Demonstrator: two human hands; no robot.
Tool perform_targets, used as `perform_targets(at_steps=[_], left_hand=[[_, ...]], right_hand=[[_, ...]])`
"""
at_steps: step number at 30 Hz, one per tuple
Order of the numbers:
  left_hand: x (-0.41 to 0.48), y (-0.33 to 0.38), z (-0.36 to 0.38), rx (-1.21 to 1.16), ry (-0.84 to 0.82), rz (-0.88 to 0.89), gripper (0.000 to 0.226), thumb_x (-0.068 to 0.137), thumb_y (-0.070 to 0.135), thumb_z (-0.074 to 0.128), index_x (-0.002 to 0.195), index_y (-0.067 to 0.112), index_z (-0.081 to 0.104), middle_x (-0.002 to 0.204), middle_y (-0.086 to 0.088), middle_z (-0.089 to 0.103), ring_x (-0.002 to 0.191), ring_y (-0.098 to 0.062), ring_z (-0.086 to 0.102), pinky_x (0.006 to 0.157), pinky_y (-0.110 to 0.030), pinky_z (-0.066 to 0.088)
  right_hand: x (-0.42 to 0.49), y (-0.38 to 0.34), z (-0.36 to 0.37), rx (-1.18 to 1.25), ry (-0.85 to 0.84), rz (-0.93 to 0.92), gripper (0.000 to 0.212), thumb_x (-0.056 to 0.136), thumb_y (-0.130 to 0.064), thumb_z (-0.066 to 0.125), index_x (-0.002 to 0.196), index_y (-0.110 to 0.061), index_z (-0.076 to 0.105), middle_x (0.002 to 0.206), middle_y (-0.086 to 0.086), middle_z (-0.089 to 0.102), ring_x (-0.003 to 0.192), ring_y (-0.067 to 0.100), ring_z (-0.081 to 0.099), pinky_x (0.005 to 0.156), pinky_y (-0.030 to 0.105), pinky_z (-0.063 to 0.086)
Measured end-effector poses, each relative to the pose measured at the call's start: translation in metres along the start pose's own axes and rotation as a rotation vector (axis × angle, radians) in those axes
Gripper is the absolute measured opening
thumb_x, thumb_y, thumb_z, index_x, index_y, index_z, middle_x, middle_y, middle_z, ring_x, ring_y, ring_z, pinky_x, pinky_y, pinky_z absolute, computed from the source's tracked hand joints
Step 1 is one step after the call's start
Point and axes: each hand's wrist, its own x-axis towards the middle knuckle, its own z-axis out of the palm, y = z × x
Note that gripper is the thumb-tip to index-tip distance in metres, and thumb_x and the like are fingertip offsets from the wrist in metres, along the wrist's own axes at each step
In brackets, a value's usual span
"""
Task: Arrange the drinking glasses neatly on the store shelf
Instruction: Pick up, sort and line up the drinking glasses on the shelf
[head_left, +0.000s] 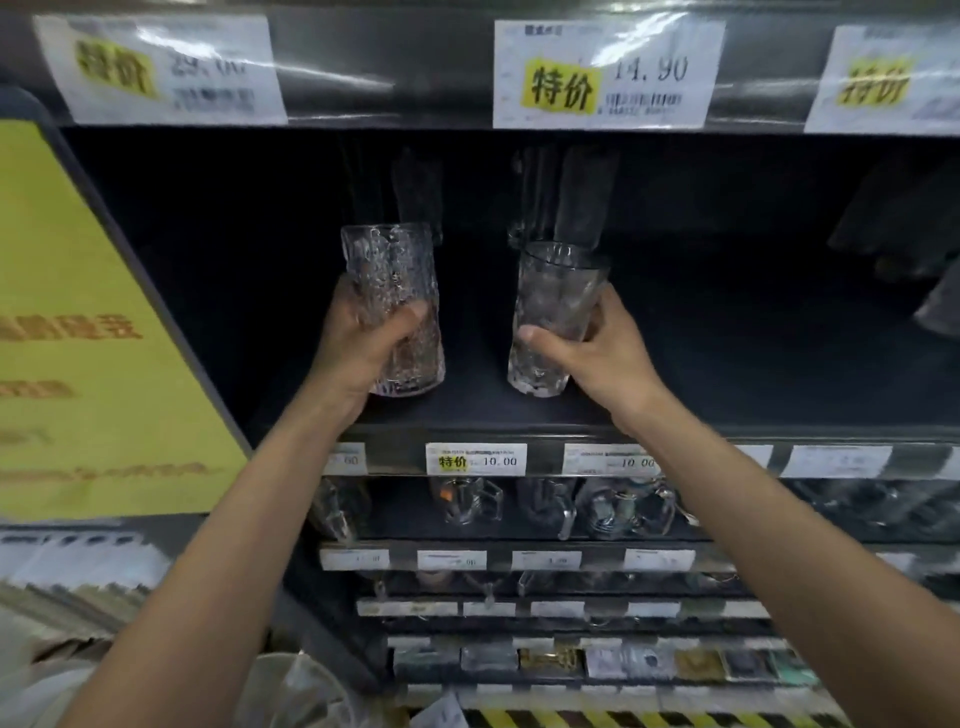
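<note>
The biggest thing in my view is the dark metal store shelf unit (727, 364). Its middle deck lies mostly in shadow. Along its left side leans a large yellow sign with orange print (78, 338).

Both arms reach up onto that deck. The left hand (358, 343) has its fingers and thumb wrapped round the lower half of a tall clear glass with a bumpy, hammered surface (400, 275). The right hand (597, 353) grips a second tall clear glass with a wavy faceted surface (556, 291) the same way, thumb across the front. The two glasses are near each other but apart, close to the front edge of the deck. The right one tilts a little to the right. I cannot tell whether either base is on the deck or just above it.

Behind them a few more tall glasses (571, 208) show dimly in the shadow. I can't count them or judge their spacing. The shelf below holds clear glass mugs with handles (472, 501).

Smallest are the white price tags with yellow patches, a large one overhead (608, 75) and a small one on the deck's front rail (475, 460).

I'd judge the task well short of done. This pair is at the deck but not released, it has yet to be lined up with the glasses behind, and much of the deck shows no glasses.
</note>
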Motion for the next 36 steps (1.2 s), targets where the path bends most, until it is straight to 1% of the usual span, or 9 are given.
perform_targets(at_steps=[5, 11, 17, 20, 22, 25, 30, 33, 36], left_hand=[[0.014, -0.012, -0.007, 0.006, 0.057, 0.003, 0.052, 0.085, 0.004, 0.073, 0.126, 0.018, 0.045, 0.116, -0.002, 0.065, 0.105, -0.018, 0.066, 0.099, -0.047, 0.052], [0.021, -0.021, -0.009, 0.002, 0.072, 0.053, 0.044, 0.085, 0.005, 0.073, 0.105, 0.032, 0.046, 0.101, 0.014, 0.063, 0.082, 0.011, 0.064, 0.079, -0.021, 0.051], [0.018, -0.019, -0.007, 0.051, 0.057, 0.088, 0.049, 0.083, 0.014, 0.077, 0.112, 0.033, 0.042, 0.105, 0.016, 0.061, 0.093, 0.008, 0.059, 0.085, -0.02, 0.049], [0.02, -0.02, -0.007, 0.044, 0.062, 0.076, 0.053, 0.082, 0.017, 0.078, 0.119, 0.03, 0.042, 0.104, 0.018, 0.06, 0.092, 0.01, 0.059, 0.081, -0.018, 0.048], [0.022, -0.022, -0.008, 0.041, 0.067, 0.07, 0.056, 0.082, 0.018, 0.079, 0.121, 0.03, 0.041, 0.106, 0.018, 0.06, 0.093, 0.009, 0.059, 0.081, -0.017, 0.048], [0.023, -0.024, -0.01, 0.036, 0.076, 0.069, 0.056, 0.081, 0.02, 0.08, 0.121, 0.032, 0.042, 0.108, 0.017, 0.062, 0.093, 0.009, 0.061, 0.08, -0.016, 0.048], [0.024, -0.026, -0.01, 0.045, 0.074, 0.079, 0.054, 0.08, 0.022, 0.08, 0.117, 0.035, 0.044, 0.107, 0.016, 0.064, 0.091, 0.011, 0.063, 0.079, -0.014, 0.049], [0.024, -0.026, -0.01, 0.044, 0.072, 0.082, 0.055, 0.079, 0.022, 0.08, 0.121, 0.031, 0.045, 0.105, 0.015, 0.065, 0.088, 0.012, 0.064, 0.076, -0.014, 0.049], [0.023, -0.028, -0.01, 0.036, 0.073, 0.076, 0.057, 0.078, 0.022, 0.08, 0.122, 0.031, 0.045, 0.104, 0.016, 0.066, 0.088, 0.011, 0.065, 0.077, -0.015, 0.048]], right_hand=[[0.026, 0.006, 0.017, -0.048, 0.029, -0.024, 0.071, 0.068, -0.031, 0.09, 0.127, -0.023, 0.051, 0.119, -0.009, 0.066, 0.11, 0.007, 0.064, 0.1, 0.035, 0.053], [0.06, 0.01, 0.042, -0.081, 0.025, -0.033, 0.083, 0.071, -0.032, 0.088, 0.138, -0.022, 0.04, 0.126, -0.009, 0.06, 0.118, 0.01, 0.059, 0.105, 0.029, 0.047], [0.1, 0.017, 0.065, -0.066, 0.019, -0.014, 0.079, 0.081, -0.03, 0.082, 0.139, -0.012, 0.03, 0.125, -0.003, 0.056, 0.11, 0.008, 0.057, 0.091, 0.017, 0.046], [0.121, 0.016, 0.078, -0.051, 0.058, -0.013, 0.075, 0.079, -0.037, 0.081, 0.136, -0.012, 0.038, 0.128, 0.0, 0.058, 0.115, 0.013, 0.059, 0.1, 0.028, 0.049], [0.14, 0.025, 0.085, -0.065, 0.116, -0.045, 0.083, 0.065, -0.058, 0.081, 0.13, -0.016, 0.049, 0.126, 0.004, 0.06, 0.114, 0.017, 0.061, 0.1, 0.037, 0.052], [0.176, 0.049, 0.093, -0.109, 0.149, -0.064, 0.092, 0.054, -0.073, 0.073, 0.125, -0.018, 0.057, 0.127, 0.004, 0.059, 0.113, 0.02, 0.061, 0.1, 0.038, 0.052], [0.177, 0.031, 0.098, -0.128, 0.209, 0.01, 0.057, 0.084, -0.031, 0.079, 0.125, -0.006, 0.048, 0.112, 0.0, 0.058, 0.103, 0.012, 0.056, 0.088, 0.021, 0.046], [0.19, 0.036, 0.099, -0.142, 0.226, 0.014, 0.057, 0.086, -0.029, 0.077, 0.129, -0.005, 0.046, 0.108, -0.002, 0.054, 0.099, 0.009, 0.051, 0.08, 0.016, 0.041], [0.202, 0.038, 0.103, -0.195, 0.227, 0.012, 0.054, 0.087, -0.03, 0.076, 0.128, -0.006, 0.049, 0.116, -0.001, 0.058, 0.105, 0.013, 0.055, 0.082, 0.018, 0.043]])
